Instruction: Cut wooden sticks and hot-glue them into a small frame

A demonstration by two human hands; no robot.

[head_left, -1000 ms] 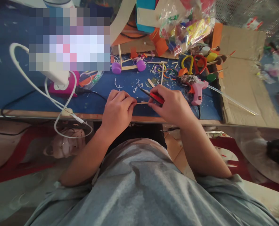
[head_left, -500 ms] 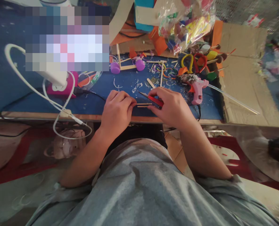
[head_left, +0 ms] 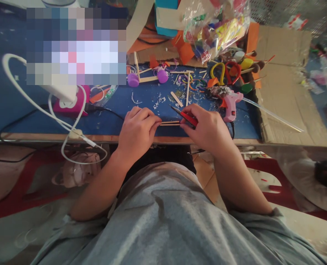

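Observation:
Near the table's front edge, my left hand is closed, with its thumb and fingertips pinching the left ends of two thin wooden sticks. The sticks lie side by side, a narrow gap between them. My right hand is wrapped round a red craft knife, its thin dark blade pointing up and to the left. The right thumb and fingertips also meet the sticks' right ends. A flat wooden stick and white scraps lie just beyond the hands.
A pink glue gun with a clear glue stick lies to the right, beside cardboard. Purple wheels on a stick frame stand behind. On the left are a magenta power socket and a white cable.
My right hand has shifted slightly right with the craft knife and now touches the sticks' right ends. The two sticks sit closer together. My left hand has barely moved.

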